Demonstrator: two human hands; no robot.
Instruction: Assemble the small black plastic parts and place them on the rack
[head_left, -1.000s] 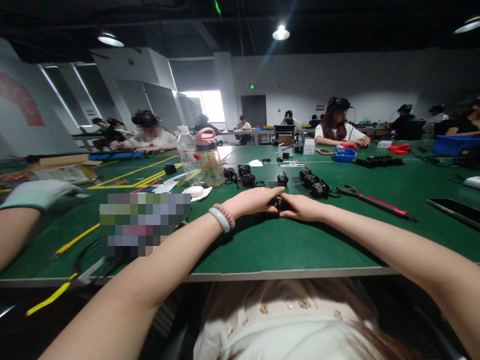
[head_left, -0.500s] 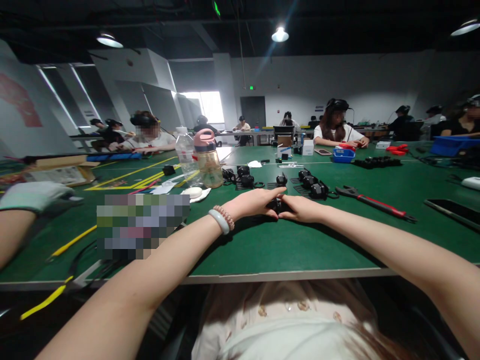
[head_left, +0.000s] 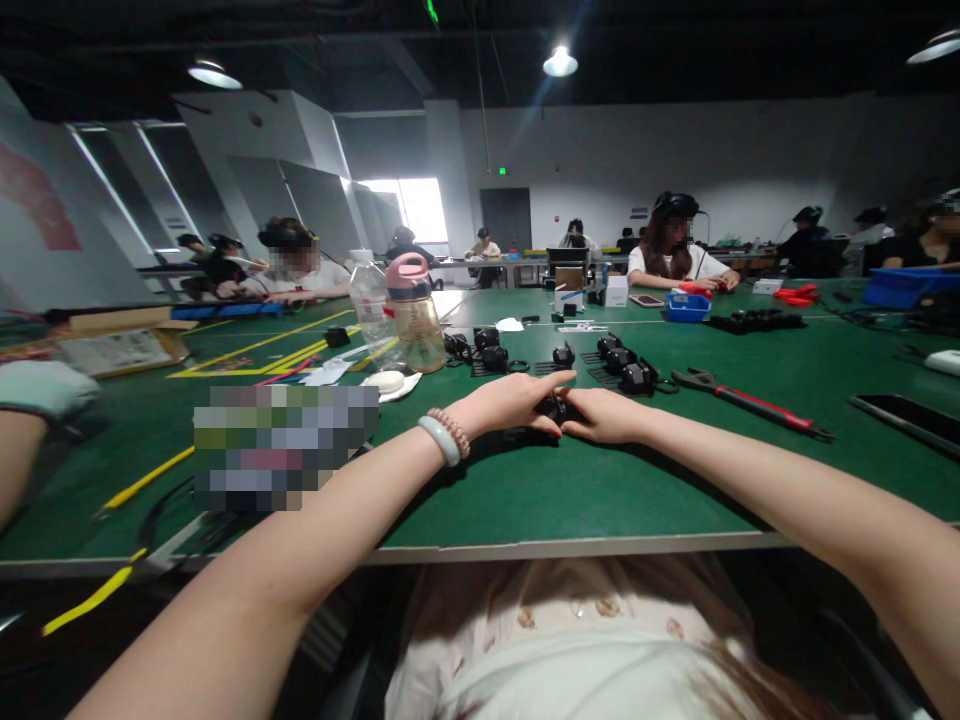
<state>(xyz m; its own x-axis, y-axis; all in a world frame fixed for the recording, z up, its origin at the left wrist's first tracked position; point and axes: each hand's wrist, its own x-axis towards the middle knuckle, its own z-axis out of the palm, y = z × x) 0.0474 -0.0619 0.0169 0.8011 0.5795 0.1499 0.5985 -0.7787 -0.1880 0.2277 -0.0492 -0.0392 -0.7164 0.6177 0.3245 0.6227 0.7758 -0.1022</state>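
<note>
Between my two hands is a small black part (head_left: pixel 553 408), partly hidden by fingers, low over the green table (head_left: pixel 480 505). My left hand (head_left: pixel 514 402) grips it from the left, index finger stretched over the top and thumb below. From the right, my right hand (head_left: pixel 604 414) closes on the same part, fingertips meeting the left ones. Just beyond my hands stands a similar black piece (head_left: pixel 562 356). A group of black rounded pieces (head_left: pixel 626 366) on flat grids lies to its right, and more black pieces (head_left: pixel 489 352) lie to its left.
Right of my hands lie red-handled pliers (head_left: pixel 750 402) and a phone (head_left: pixel 911 425). A pink-lidded bottle (head_left: pixel 416 325) and a clear bottle (head_left: pixel 369 305) stand on the left. A co-worker's gloved hand (head_left: pixel 41 390) is at far left. A blue bin (head_left: pixel 688 306) sits across the table.
My hands stay almost in place around the black part, with only a slight shift of the fingers. The co-worker's gloved hand at far left has drawn back leftward.
</note>
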